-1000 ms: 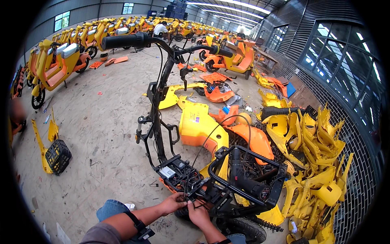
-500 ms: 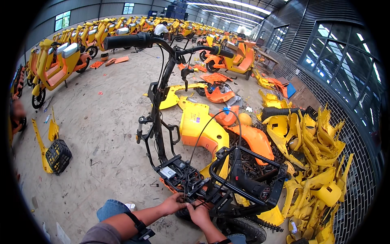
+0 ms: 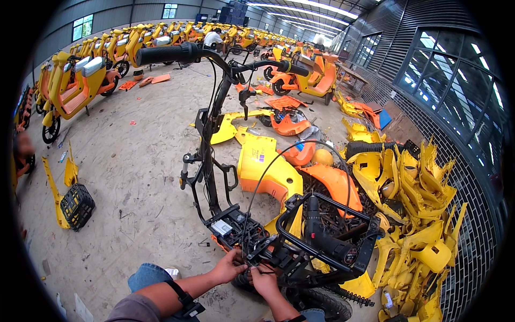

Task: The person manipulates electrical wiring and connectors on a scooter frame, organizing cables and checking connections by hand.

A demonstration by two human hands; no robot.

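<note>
My left hand (image 3: 227, 268) is at the middle of the stripped black scooter frame (image 3: 214, 177), with the fingers bent and open around a dark bundle of wires (image 3: 248, 252) — it touches the wires, but I cannot tell if it really grips them. My right hand (image 3: 264, 280) is just beside it, the fingers pressed together on something small and dark at the same place; what it pinches is too small to tell. The two hands are almost touching each other.

A thin black cable (image 3: 279, 161) rises from this point in a high loop and comes down on the right side, over the rear rack (image 3: 332, 225). A black cordless drill (image 3: 324, 241) lies inside the rack. The frame stands upright on the concrete floor (image 3: 134, 177), its handlebar (image 3: 182, 53) far above my hands.

Behind the frame lie a yellow body panel (image 3: 263, 166) and orange panels (image 3: 335, 185), and on the right there is a big pile of yellow plastic parts (image 3: 424, 214). A black basket (image 3: 76, 206) sits well apart on the left — further back, rows of yellow scooters (image 3: 80, 80).
</note>
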